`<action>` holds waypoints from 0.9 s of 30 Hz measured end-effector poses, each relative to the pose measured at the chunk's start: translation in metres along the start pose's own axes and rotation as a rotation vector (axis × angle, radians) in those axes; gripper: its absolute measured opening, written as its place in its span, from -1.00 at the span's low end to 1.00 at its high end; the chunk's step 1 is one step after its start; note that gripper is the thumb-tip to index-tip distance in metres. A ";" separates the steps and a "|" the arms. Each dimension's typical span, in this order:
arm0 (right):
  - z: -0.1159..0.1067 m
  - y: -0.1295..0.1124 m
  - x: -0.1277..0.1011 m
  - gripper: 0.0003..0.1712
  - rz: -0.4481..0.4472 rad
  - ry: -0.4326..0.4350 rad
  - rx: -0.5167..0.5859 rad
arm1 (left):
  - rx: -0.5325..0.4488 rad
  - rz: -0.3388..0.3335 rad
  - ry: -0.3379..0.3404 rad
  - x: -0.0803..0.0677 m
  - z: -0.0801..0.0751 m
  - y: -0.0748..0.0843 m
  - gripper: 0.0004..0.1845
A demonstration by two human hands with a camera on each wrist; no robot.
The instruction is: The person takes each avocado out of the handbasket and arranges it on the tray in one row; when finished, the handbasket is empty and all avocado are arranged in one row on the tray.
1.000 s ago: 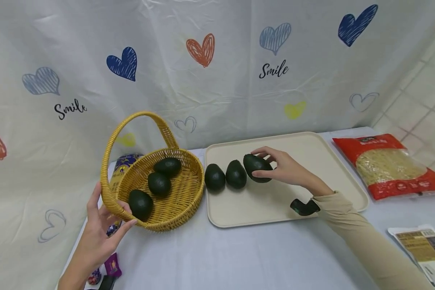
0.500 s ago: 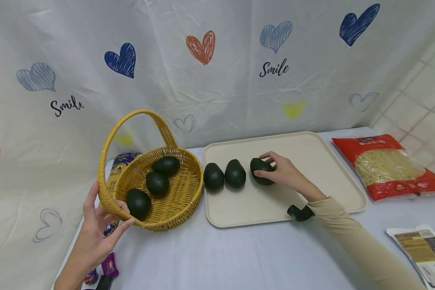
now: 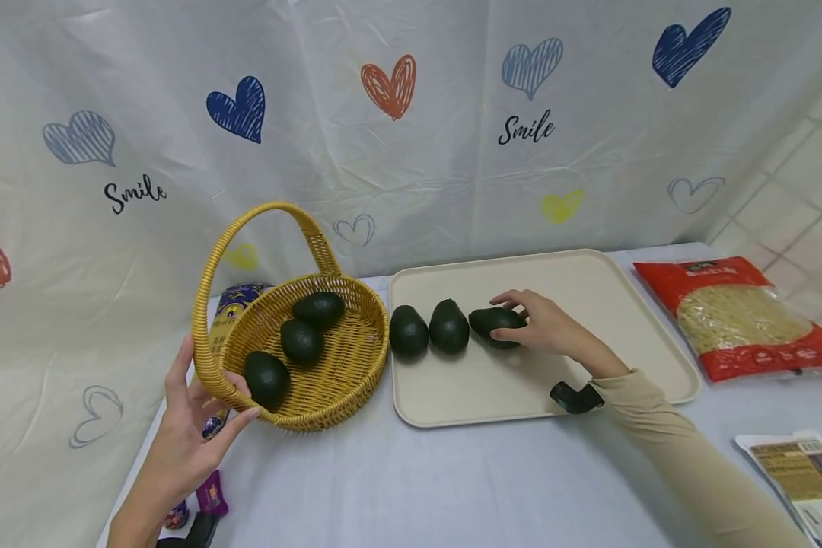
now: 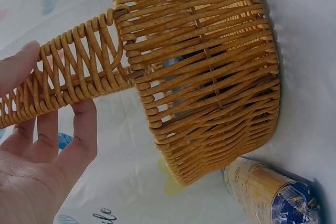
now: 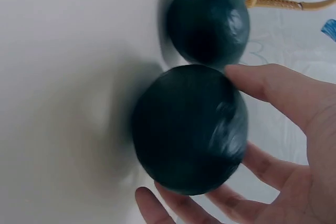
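Observation:
My left hand (image 3: 190, 426) grips the yellow wicker basket (image 3: 329, 417) low on its handle; in the left wrist view the thumb lies on one side of the handle (image 4: 79, 61) and the fingers on the other. Three dark green avocados lie inside, one (image 3: 266, 379) close to my fingers. Over the beige tray (image 3: 466, 396), my right hand (image 3: 544, 326) holds an avocado (image 3: 488, 324) between thumb and fingers, its narrow end toward the left. Beside it on the tray sit two more avocados, one at the left rim (image 3: 408, 332) and one in the middle (image 3: 448, 327).
A red bag of pasta (image 3: 740, 316) lies right of the tray, with a flat white-and-brown packet (image 3: 798, 479) nearer me. Behind the basket is a blue-and-yellow package (image 3: 229, 312). Small wrapped sweets (image 3: 211, 493) lie by my left forearm. A printed cloth (image 3: 438, 190) hangs behind.
The avocado in my right hand has come down toward the tray, shifted slightly right, then turned to point left beside the other two. My left hand keeps its hold on the basket.

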State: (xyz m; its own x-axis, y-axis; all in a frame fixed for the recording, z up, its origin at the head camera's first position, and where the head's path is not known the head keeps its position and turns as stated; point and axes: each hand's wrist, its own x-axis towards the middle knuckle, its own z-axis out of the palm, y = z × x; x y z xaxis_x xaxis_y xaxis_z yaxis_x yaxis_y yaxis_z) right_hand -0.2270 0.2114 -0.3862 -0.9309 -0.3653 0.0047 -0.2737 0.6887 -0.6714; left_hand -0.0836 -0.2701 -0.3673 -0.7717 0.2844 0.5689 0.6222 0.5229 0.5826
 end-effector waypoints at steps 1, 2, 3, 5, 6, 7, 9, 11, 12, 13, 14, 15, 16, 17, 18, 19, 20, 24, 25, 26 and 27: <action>-0.001 0.000 0.000 -0.35 -0.012 0.000 -0.001 | 0.000 0.003 0.002 0.000 0.000 0.000 0.22; -0.001 0.000 0.000 -0.37 -0.024 0.000 0.000 | -0.003 0.005 0.003 0.000 0.000 0.001 0.23; -0.002 0.000 0.000 -0.39 -0.030 -0.001 -0.003 | -0.003 0.002 0.005 0.000 0.000 0.001 0.22; -0.002 0.000 -0.001 -0.40 -0.041 0.000 -0.009 | -0.001 -0.007 0.004 0.000 0.000 0.001 0.23; -0.003 0.000 -0.001 -0.40 -0.045 -0.002 -0.011 | -0.001 -0.011 0.006 0.000 0.000 0.001 0.24; -0.003 0.000 -0.001 -0.41 -0.045 -0.004 -0.012 | 0.000 -0.011 0.009 0.000 0.001 0.001 0.27; -0.003 0.000 -0.002 -0.41 -0.046 -0.010 -0.017 | 0.001 -0.008 0.014 0.001 0.002 0.001 0.34; -0.004 -0.001 -0.002 -0.41 -0.043 -0.017 -0.016 | -0.001 0.003 0.015 0.001 0.002 0.001 0.42; -0.005 -0.002 -0.003 -0.41 -0.039 -0.021 -0.015 | -0.003 0.006 0.015 0.001 0.002 0.000 0.43; -0.005 -0.003 -0.004 -0.41 -0.032 -0.022 -0.015 | -0.006 0.012 0.016 0.001 0.002 0.000 0.43; -0.007 -0.004 -0.005 -0.41 -0.026 -0.023 -0.015 | -0.008 0.010 0.015 0.000 0.002 0.000 0.42; -0.008 -0.005 -0.006 -0.42 -0.012 -0.025 -0.010 | -0.011 0.009 0.012 0.000 0.002 0.000 0.41; -0.009 -0.006 -0.007 -0.42 0.002 -0.027 -0.007 | -0.014 0.007 0.009 0.000 0.002 -0.001 0.40; -0.010 -0.007 -0.008 -0.42 0.019 -0.030 -0.005 | -0.015 0.006 0.010 0.000 0.001 -0.001 0.40; -0.011 -0.008 -0.010 -0.42 0.036 -0.034 -0.002 | -0.015 0.005 0.010 0.000 0.001 -0.001 0.40; -0.012 -0.009 -0.011 -0.42 0.051 -0.037 0.002 | -0.014 0.005 0.011 0.000 0.001 -0.001 0.40; -0.013 -0.009 -0.011 -0.41 0.059 -0.039 0.000 | -0.011 0.004 0.010 0.000 0.002 -0.001 0.41; -0.014 -0.010 -0.011 -0.38 0.052 -0.040 -0.013 | 0.001 0.000 0.019 0.000 0.002 0.001 0.44; -0.014 -0.010 -0.011 -0.36 0.043 -0.036 -0.019 | 0.002 -0.002 0.019 0.000 0.002 0.001 0.45; -0.014 -0.010 -0.010 -0.35 0.033 -0.032 -0.024 | 0.004 -0.004 0.019 0.000 0.002 0.001 0.46; -0.013 -0.011 -0.009 -0.34 0.025 -0.031 -0.020 | 0.007 -0.008 0.019 0.000 0.002 0.002 0.46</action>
State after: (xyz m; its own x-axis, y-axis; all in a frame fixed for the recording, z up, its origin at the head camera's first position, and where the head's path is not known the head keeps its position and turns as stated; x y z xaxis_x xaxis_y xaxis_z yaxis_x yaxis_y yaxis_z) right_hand -0.2190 0.2156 -0.3689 -0.9297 -0.3666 -0.0352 -0.2552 0.7103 -0.6560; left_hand -0.0828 -0.2674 -0.3678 -0.7737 0.2650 0.5754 0.6153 0.5305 0.5831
